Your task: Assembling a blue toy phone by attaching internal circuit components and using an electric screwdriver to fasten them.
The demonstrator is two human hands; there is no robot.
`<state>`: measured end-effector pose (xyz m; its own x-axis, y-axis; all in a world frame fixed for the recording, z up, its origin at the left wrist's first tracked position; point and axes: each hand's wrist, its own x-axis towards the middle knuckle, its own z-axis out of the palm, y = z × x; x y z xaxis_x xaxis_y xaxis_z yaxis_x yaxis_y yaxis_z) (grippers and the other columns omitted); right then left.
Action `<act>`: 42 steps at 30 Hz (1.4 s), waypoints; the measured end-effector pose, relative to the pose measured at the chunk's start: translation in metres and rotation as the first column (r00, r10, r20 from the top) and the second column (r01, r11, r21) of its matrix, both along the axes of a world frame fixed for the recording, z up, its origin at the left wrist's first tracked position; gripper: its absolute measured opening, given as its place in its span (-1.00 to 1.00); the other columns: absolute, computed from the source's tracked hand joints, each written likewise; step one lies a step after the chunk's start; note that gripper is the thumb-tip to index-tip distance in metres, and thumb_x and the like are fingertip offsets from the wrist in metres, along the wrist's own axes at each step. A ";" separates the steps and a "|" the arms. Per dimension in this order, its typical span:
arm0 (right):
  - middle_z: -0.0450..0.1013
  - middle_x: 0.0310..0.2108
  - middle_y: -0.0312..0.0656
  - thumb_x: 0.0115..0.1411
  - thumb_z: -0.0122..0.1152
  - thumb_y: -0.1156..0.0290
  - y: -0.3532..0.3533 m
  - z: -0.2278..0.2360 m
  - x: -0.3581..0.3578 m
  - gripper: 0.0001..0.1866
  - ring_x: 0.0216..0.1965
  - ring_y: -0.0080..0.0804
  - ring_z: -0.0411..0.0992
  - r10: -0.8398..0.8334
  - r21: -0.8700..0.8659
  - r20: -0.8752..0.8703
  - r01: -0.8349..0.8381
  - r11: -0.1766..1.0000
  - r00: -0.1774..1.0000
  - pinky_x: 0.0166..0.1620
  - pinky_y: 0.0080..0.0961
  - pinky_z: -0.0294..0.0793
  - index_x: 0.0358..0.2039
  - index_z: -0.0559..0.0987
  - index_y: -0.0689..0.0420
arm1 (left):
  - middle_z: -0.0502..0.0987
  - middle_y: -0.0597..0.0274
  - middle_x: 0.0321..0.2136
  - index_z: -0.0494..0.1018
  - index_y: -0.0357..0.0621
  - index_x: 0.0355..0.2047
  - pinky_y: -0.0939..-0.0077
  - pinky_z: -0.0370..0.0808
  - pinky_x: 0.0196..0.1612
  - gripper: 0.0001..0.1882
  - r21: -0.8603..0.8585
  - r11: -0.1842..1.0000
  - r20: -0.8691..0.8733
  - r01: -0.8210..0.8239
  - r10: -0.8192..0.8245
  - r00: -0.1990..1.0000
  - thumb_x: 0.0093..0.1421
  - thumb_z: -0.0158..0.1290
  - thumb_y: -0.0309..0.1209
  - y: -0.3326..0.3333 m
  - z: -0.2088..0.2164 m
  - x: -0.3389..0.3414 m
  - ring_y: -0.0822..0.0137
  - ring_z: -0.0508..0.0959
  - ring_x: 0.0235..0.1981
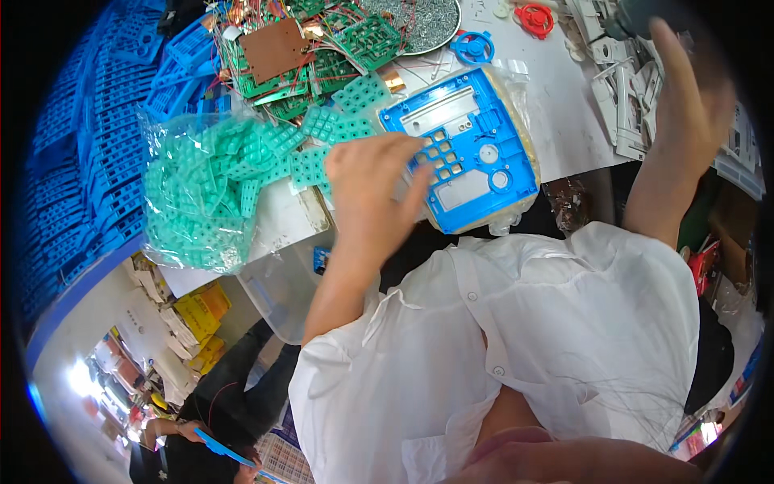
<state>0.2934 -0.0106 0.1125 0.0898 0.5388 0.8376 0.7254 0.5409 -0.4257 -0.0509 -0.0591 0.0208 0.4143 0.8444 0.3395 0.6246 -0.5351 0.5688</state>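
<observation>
A blue plastic housing, with square keypad openings, two round openings and a long slot, lies face-down or face-up, I cannot tell which, on a clear plastic wrap. My left hand hovers at its left edge, thumb and fingers apart around nothing I can see. Beside that hand, green rubber keypads lie loose and fill a clear bag. Raised at the far right, my right hand is smeared by motion. A dark rounded object is close to its fingertips; whether the hand holds it is unclear.
Blue plastic parts are stacked on the left. Wired green circuit boards and a tray of small metal pieces stand at the back. White plastic parts pile up at right. Another person's hand shows at lower left.
</observation>
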 end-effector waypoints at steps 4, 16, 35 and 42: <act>0.57 -0.21 -0.06 0.10 0.33 0.60 -0.033 -0.010 -0.041 -0.61 -0.11 -0.31 0.52 0.178 0.194 -0.228 -0.134 0.972 0.957 -0.08 -0.44 0.50 -0.02 0.52 0.36 | 0.61 0.22 -0.18 0.60 -0.02 -0.20 0.11 0.35 -0.02 -0.76 -0.107 0.978 -0.037 -0.177 0.174 0.984 0.11 0.32 -0.36 0.049 0.000 -0.026 0.14 0.55 -0.11; 0.61 -0.31 -0.07 0.08 0.26 0.72 -0.046 -0.043 -0.033 -0.73 -0.32 -0.32 0.54 0.402 -0.342 -0.189 -0.444 0.828 0.896 -0.21 -0.49 0.48 -0.17 0.66 0.33 | 0.63 0.27 -0.29 0.60 0.00 -0.13 0.29 0.56 -0.25 -0.74 0.251 0.964 -0.097 0.090 -0.067 0.993 0.16 0.29 -0.36 0.183 0.014 -0.008 0.24 0.63 -0.31; 0.56 -0.41 -0.13 0.03 0.35 0.69 -0.010 -0.043 -0.085 -0.76 -0.41 -0.27 0.51 0.616 -0.342 -0.084 -0.603 0.720 0.783 -0.34 -0.41 0.46 -0.25 0.69 0.22 | 0.60 0.18 -0.47 0.60 -0.36 -0.30 0.60 0.42 -0.51 -0.84 -0.105 0.819 0.833 -0.564 0.382 0.400 0.27 0.23 -0.45 0.191 0.087 -0.115 0.48 0.42 -0.60; 0.54 -0.42 -0.08 0.14 0.27 0.72 -0.015 -0.038 -0.064 -0.77 -0.49 -0.34 0.49 0.559 -0.219 -0.117 -0.570 0.792 0.821 -0.39 -0.48 0.45 -0.15 0.64 0.37 | 0.57 0.16 -0.43 0.49 -0.29 -0.20 0.54 0.54 -0.39 -0.84 -0.342 0.935 0.930 0.093 0.323 0.175 0.39 0.10 -0.41 0.200 0.070 -0.200 0.40 0.49 -0.51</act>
<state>0.2293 -0.0256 0.0746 -0.2588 0.6832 0.6828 0.2998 0.7288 -0.6156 -0.2512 0.1407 0.0912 -0.1819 0.9730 0.1418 -0.4978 -0.2155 0.8401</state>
